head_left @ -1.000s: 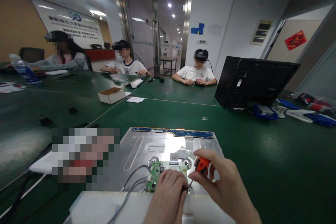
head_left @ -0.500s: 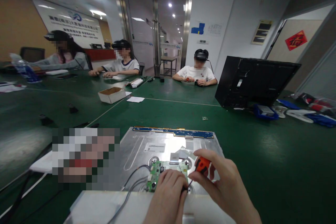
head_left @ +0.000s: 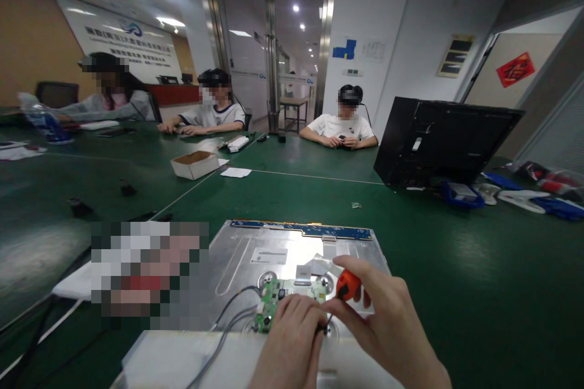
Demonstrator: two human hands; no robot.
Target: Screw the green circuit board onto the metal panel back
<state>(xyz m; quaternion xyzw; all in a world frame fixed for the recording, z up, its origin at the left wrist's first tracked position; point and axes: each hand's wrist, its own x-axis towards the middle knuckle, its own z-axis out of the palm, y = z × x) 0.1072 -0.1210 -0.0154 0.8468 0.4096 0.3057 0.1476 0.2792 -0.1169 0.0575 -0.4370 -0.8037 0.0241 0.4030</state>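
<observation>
My right hand (head_left: 381,310) grips a screwdriver (head_left: 347,285) with an orange-and-black handle. Its thin shaft slants down to the right edge of a green circuit board (head_left: 267,310). Over that board lies my left hand (head_left: 294,328), fingers pressed together and bent, their tips close to the screwdriver's tip. Something dark shows by those fingertips, but I cannot make it out. The board sits on a silver metal panel (head_left: 237,255) with a blue strip board (head_left: 264,228) along its far edge. Grey and black cables (head_left: 223,328) run from the board's left side.
A black monitor (head_left: 442,143) stands at the right, with a blue tray (head_left: 460,194) beside it. Further back are an open cardboard box (head_left: 194,165) and a bottle (head_left: 45,118). Three people sit across the green table (head_left: 292,194). White cable (head_left: 41,346) lies at the left.
My right hand's fingers have shifted slightly, and the screwdriver handle has turned and tilted a little to the left. My left hand stays where it was.
</observation>
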